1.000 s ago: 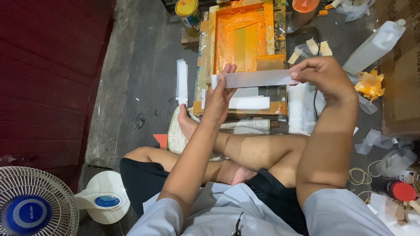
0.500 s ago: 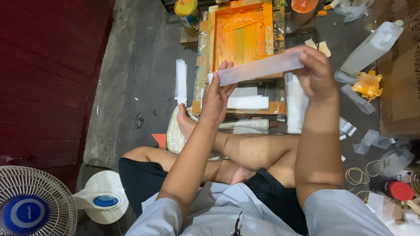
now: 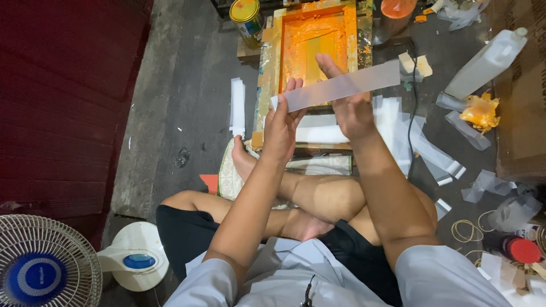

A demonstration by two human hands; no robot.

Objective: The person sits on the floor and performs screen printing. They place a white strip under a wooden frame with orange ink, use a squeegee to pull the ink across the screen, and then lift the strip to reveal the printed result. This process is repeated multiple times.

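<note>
**Clear strip held up over the orange screen frame**

So here we're sitting cross-legged on the concrete floor [image 3: 187, 85], looking straight down at our own arms. Both hands are up in front of us with a long translucent plastic strip [image 3: 341, 85] stretched between them. The left hand [image 3: 282, 126] pinches the strip's lower left end, fingers curled in close around it. The right hand [image 3: 348, 108] sits behind the middle of the strip with the fingers fairly straight and pointing away from us; we can't quite tell whether it's gripping the strip or just backing it, since the plastic covers the fingers. The strip tilts up toward the right, and its far end sticks out well past the right hand.

Right under the strip is a wooden screen frame [image 3: 315, 40] smeared with orange ink, lying flat on the floor. A yellow-topped paint can [image 3: 248, 20] stands just beside the frame's upper left corner. A stack of white strips [image 3: 237, 107] lies left of the frame, and more clear strips [image 3: 432, 153] are scattered to the right. Farther right there's a white plastic bottle [image 3: 489, 59] lying tilted next to an orange-stained rag [image 3: 480, 112]. Down in the bottom left corner we've got a white fan with a blue hub [image 3: 42, 264]. Some rubber bands [image 3: 469, 230] sit near our right knee.
</note>
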